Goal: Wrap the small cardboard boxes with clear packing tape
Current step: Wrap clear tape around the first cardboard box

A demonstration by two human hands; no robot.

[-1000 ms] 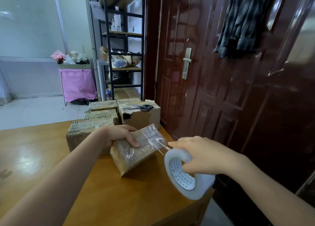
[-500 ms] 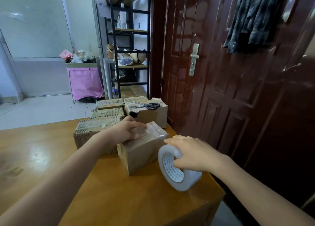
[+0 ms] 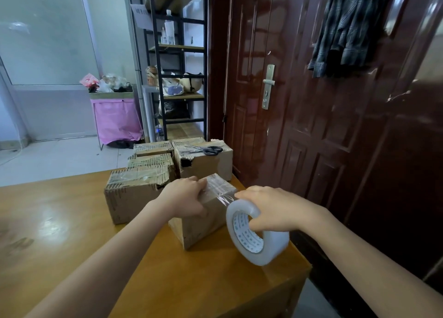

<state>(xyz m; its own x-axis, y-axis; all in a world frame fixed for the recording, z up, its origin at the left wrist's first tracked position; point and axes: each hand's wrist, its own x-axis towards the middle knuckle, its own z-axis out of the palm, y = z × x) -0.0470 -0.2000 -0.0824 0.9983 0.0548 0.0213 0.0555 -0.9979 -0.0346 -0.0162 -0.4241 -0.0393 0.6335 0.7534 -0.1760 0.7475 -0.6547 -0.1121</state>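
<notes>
A small cardboard box (image 3: 203, 224) stands on the wooden table (image 3: 72, 221), its top covered in clear tape. My left hand (image 3: 184, 195) grips its top left edge, thumb down the near side. My right hand (image 3: 271, 207) holds a roll of clear packing tape (image 3: 259, 238) upright against the box's right end. A short strip of tape runs from the roll onto the box top.
Several other cardboard boxes (image 3: 134, 193) stand behind, the right one (image 3: 206, 161) with black scissors (image 3: 211, 150) on top. The table's right edge (image 3: 304, 262) is close to the roll. A dark red door (image 3: 311, 125), a shelf rack (image 3: 177, 77) and a pink bin (image 3: 117, 118) lie beyond.
The box has been turned down from a tilt to stand flat on the table. The roll has come in against its right end, shortening the drawn tape strip.
</notes>
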